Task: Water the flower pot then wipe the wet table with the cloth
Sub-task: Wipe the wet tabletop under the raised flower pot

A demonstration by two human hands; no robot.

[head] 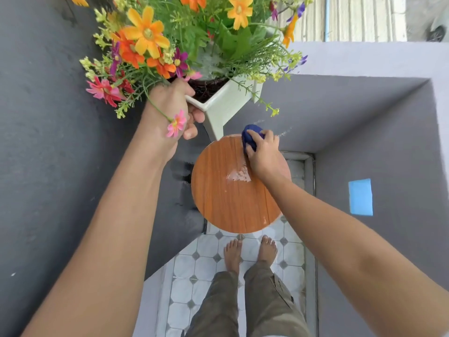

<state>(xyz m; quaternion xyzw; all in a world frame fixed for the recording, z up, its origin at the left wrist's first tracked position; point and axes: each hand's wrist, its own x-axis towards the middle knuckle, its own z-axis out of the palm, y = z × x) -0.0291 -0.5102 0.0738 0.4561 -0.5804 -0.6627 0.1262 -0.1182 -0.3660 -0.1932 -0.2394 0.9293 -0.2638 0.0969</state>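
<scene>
My left hand (175,110) grips the rim of a white square flower pot (226,105) and holds it up in the air, above and behind the table. The pot is full of orange, pink and purple flowers (145,37). Below it stands a small round wooden table (226,198). My right hand (263,154) presses a bunched dark blue cloth (250,137) onto the table's far right edge. A shiny wet patch (239,175) lies on the tabletop just in front of that hand.
Grey walls close in on the left and right, with a grey ledge (364,59) behind the table. A blue rectangle (360,197) is stuck on the right wall. My bare feet (250,251) stand on the patterned tile floor in front of the table.
</scene>
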